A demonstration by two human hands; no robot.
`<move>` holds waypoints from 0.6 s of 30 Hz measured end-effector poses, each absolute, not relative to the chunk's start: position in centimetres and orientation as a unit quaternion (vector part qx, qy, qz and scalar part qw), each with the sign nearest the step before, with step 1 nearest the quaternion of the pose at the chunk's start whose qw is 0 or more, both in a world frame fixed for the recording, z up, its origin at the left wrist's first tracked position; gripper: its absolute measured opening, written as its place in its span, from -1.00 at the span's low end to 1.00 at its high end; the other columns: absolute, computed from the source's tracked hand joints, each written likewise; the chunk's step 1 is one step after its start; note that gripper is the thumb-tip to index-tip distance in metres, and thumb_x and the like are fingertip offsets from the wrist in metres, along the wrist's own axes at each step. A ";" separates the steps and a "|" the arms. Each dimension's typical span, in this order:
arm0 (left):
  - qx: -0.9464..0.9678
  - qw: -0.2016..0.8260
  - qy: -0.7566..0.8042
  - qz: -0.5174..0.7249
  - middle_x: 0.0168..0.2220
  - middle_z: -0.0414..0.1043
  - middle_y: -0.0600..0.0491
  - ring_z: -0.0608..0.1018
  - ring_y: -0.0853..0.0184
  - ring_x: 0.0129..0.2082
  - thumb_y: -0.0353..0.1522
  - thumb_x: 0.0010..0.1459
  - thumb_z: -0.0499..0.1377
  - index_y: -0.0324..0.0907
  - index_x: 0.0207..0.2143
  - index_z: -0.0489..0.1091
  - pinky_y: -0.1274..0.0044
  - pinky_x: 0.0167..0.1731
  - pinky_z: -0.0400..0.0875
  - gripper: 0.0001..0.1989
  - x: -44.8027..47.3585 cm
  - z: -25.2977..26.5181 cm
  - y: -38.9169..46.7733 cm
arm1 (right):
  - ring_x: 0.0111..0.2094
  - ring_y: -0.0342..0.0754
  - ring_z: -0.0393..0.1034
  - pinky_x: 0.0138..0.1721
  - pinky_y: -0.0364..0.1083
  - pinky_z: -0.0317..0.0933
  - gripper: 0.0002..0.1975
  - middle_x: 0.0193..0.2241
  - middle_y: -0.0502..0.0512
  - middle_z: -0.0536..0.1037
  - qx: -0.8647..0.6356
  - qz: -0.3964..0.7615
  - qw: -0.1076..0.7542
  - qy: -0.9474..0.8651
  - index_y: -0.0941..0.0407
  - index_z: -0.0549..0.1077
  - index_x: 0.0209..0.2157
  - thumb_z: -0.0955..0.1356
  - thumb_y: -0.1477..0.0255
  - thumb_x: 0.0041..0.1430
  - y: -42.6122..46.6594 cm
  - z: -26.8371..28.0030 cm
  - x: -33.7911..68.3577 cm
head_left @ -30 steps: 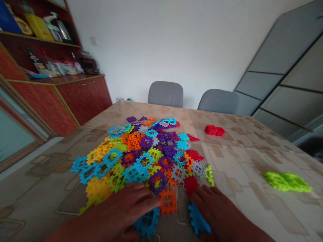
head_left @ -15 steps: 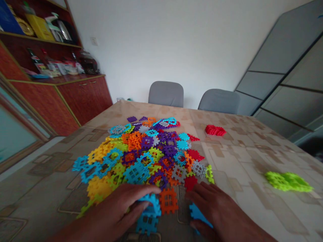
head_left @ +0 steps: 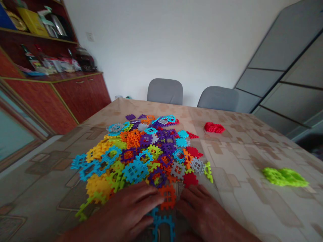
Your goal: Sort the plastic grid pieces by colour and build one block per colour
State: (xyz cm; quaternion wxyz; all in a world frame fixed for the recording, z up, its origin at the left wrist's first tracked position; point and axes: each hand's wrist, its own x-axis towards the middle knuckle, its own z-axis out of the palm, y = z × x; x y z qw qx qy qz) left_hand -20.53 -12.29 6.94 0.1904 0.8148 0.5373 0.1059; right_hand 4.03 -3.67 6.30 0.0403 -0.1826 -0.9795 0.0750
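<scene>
Toward the near edge of the bench point(head_left: 242, 161), a blue arched piece point(head_left: 165, 220) appears between left hand point(head_left: 133, 208) and right hand point(head_left: 199, 208), whose grip we cannot tell; the left, crowding the orange square point(head_left: 169, 197), could, we judge, knock it askew.

One left hand point(head_left: 126, 209), one right hand point(head_left: 203, 209), two gray chairs point(head_left: 165, 91), one table point(head_left: 234, 158); one heap of interlocking plastic tiles point(head_left: 135, 172), too overlapped to count; one red tile stack point(head_left: 214, 127), one lime-green tile cluster point(head_left: 285, 177).
</scene>
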 end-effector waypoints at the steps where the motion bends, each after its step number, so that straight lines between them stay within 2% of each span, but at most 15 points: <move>1: 0.813 0.192 0.543 0.087 0.15 0.50 0.02 0.55 0.11 0.09 -0.43 0.21 0.32 0.02 0.16 0.42 0.38 0.11 0.47 -0.53 -20.8 7.4 -12.0 | -0.14 0.03 0.41 -0.08 -0.05 0.27 -0.80 -0.21 0.06 0.55 -0.164 0.064 0.057 -0.983 0.07 0.48 -0.10 0.40 0.32 0.28 -4.0 5.5 3.6; 4: 0.807 0.205 0.553 0.018 0.16 0.48 -0.07 0.52 0.01 0.12 -0.41 0.07 0.44 -0.06 0.18 0.40 0.30 0.09 0.48 -0.38 -20.9 8.3 -11.5 | -0.28 -0.06 0.39 -0.23 -0.11 0.23 -0.92 -0.31 0.00 0.53 -0.121 0.016 0.112 -0.986 0.08 0.46 -0.20 0.35 0.37 0.36 -4.9 2.4 2.3; 7: 0.801 0.212 0.559 -0.028 0.18 0.46 -0.13 0.51 -0.05 0.12 -0.42 0.01 0.47 -0.08 0.21 0.38 0.25 0.07 0.48 -0.30 -20.5 8.6 -11.4 | -0.34 -0.06 0.36 -0.25 -0.10 0.22 -0.87 -0.39 -0.01 0.48 -0.116 -0.023 0.135 -0.984 0.08 0.45 -0.27 0.31 0.40 0.40 -5.3 0.4 1.7; 13: 0.795 0.248 0.552 0.025 0.21 0.42 -0.08 0.48 0.00 0.15 -0.53 -0.01 0.38 -0.03 0.23 0.35 0.29 0.12 0.43 -0.27 -20.5 7.7 -12.3 | -0.27 -0.04 0.40 -0.14 -0.06 0.26 -0.95 -0.34 -0.01 0.53 -0.134 -0.029 0.142 -0.980 0.08 0.45 -0.20 0.37 0.39 0.34 -4.5 1.3 2.9; 18: 0.823 0.256 0.502 0.065 0.23 0.40 0.02 0.45 0.08 0.19 -0.65 -0.10 0.18 0.08 0.28 0.26 0.32 0.20 0.36 -0.12 -21.4 6.9 -13.2 | -0.18 0.00 0.44 -0.09 -0.03 0.27 -0.88 -0.24 0.03 0.57 -0.129 -0.007 0.127 -0.983 0.08 0.44 -0.14 0.39 0.36 0.33 -4.2 1.9 3.2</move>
